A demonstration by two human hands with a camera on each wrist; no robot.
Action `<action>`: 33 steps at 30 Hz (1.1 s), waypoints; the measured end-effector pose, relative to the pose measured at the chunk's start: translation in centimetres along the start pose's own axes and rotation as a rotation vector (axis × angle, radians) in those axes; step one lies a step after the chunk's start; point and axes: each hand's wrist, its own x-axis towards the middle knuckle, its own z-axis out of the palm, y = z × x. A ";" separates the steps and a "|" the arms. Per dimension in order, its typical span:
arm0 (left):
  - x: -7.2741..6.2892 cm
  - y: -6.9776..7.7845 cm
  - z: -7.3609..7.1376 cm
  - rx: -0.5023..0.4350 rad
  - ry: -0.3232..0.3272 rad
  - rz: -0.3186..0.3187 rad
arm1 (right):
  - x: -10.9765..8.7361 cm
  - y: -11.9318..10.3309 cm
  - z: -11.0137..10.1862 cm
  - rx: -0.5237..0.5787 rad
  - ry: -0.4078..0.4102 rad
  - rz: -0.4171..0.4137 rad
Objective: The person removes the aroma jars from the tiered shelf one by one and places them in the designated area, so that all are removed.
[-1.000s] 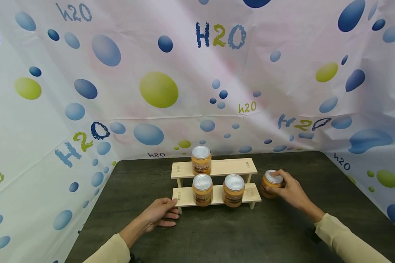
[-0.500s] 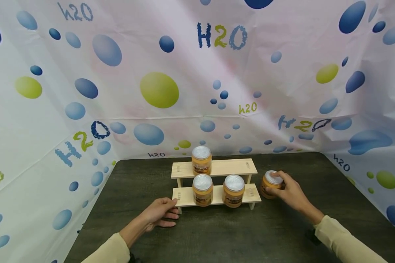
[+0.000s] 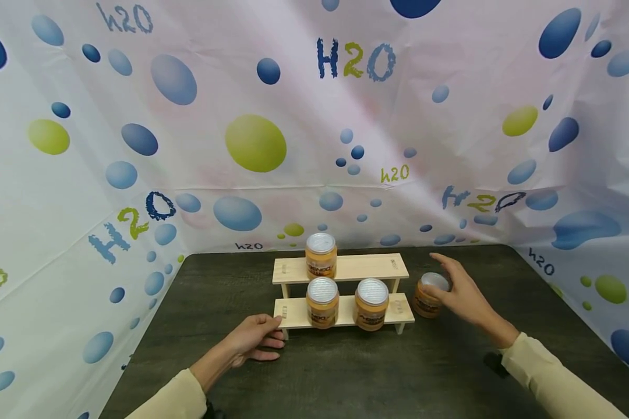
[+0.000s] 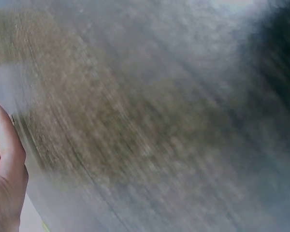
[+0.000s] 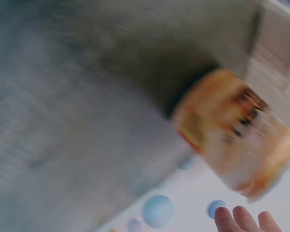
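Note:
In the head view, a two-step wooden stand is on the dark table. One orange jar with a silver lid is on its upper step, and two more jars are on the lower one. My left hand holds the lower step's left end, thumb on top and the other fingers below. A fourth jar stands on the table right of the stand. My right hand is beside it, fingers spread, thumb overlapping its lid. The right wrist view shows this jar blurred, with fingertips apart from it.
A dark wood-grain table lies beneath everything. White sheeting with blue and green spots rises behind and along both sides. Bare table surrounds the stand at left and in front.
My right hand has let go of the fourth jar: its fingers have lifted off the lid and spread. The jar stays put. The left hand has not moved.

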 end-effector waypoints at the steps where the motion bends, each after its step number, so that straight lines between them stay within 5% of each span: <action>1: 0.0 0.0 0.0 -0.001 0.000 0.001 | 0.4 -0.5 -0.3 0.012 -0.007 0.004; 12: -0.2 -0.1 0.0 -0.001 -0.006 0.001 | 4.7 -6.0 -1.2 0.109 -0.037 -0.082; 22: 0.1 -0.1 -0.1 -0.006 -0.002 -0.001 | 7.8 -12.0 0.8 0.208 -0.184 -0.120; 33: 0.3 0.0 -0.1 -0.001 0.002 0.004 | 9.4 -15.0 3.5 0.225 -0.283 -0.179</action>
